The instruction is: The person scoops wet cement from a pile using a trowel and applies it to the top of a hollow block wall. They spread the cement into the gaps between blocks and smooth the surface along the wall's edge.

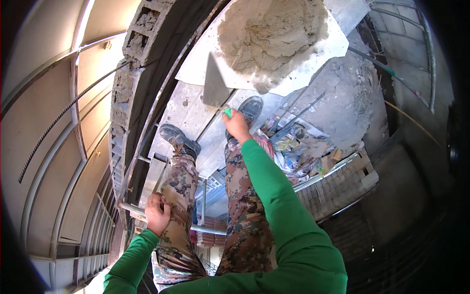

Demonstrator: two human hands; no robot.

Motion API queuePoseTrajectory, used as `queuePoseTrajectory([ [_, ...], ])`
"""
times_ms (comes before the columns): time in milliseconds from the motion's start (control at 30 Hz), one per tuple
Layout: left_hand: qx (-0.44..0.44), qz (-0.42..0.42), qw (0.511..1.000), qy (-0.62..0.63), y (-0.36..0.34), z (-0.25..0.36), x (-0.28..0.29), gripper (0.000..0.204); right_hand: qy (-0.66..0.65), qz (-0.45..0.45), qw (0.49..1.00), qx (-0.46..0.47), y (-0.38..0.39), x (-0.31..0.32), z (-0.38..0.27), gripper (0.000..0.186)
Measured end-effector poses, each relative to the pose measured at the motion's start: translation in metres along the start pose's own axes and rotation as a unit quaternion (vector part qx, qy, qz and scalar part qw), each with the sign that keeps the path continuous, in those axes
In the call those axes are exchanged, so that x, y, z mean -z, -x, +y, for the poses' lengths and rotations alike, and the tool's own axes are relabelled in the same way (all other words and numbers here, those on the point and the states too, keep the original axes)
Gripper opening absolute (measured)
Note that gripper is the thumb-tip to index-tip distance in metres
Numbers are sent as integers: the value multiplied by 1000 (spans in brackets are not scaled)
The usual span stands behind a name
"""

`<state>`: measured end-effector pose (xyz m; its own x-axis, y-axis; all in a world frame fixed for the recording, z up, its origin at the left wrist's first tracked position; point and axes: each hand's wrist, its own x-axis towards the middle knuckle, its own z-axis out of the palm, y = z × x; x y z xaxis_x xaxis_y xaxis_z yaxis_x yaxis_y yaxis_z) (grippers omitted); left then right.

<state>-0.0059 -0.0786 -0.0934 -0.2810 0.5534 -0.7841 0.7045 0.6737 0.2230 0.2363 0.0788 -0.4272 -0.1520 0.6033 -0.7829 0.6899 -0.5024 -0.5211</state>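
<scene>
My right hand [238, 126] is closed round the green handle of a pointed masonry trowel [214, 84]. The trowel's grey blade points away from me, beside the near left edge of a white sheet [196, 66]. On that sheet lies a broad heap of wet grey-brown mortar [281, 36]. My left hand [157, 214] is low at the left, by my left knee, with its fingers curled in. It overlaps the line of a metal scaffold pipe [133, 209]; whether it grips the pipe or something else is hidden.
I stand on grey planks [181, 105] in dark shoes. A hollow-block wall [122, 93] runs along the left, with a ribbed steel bar [71, 110] sticking out. Right of my feet lie crumpled rubbish [301, 147] and a thin rod [298, 117]. A lower level shows through gaps.
</scene>
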Motion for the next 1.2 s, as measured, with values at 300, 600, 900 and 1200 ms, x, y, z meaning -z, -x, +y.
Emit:
queuePoseTrajectory([
  [300, -28, 8, 1000, -6, -4, 4, -1, 14, 68, 113, 990, 46, -147, 156, -1, 37],
  [600, -24, 4, 1000, 6, 1, -4, -5, 13, -557, -49, 824, -93, -85, 221, -29, 25],
  [900, -6, 22, 999, 43, 13, -12, -10, 13, -9, 185, 978, -92, -75, 160, -21, 41],
  [1200, 5, 20, 999, 35, 22, -22, -14, 16, 169, -79, 978, -90, -22, 247, -60, 52],
])
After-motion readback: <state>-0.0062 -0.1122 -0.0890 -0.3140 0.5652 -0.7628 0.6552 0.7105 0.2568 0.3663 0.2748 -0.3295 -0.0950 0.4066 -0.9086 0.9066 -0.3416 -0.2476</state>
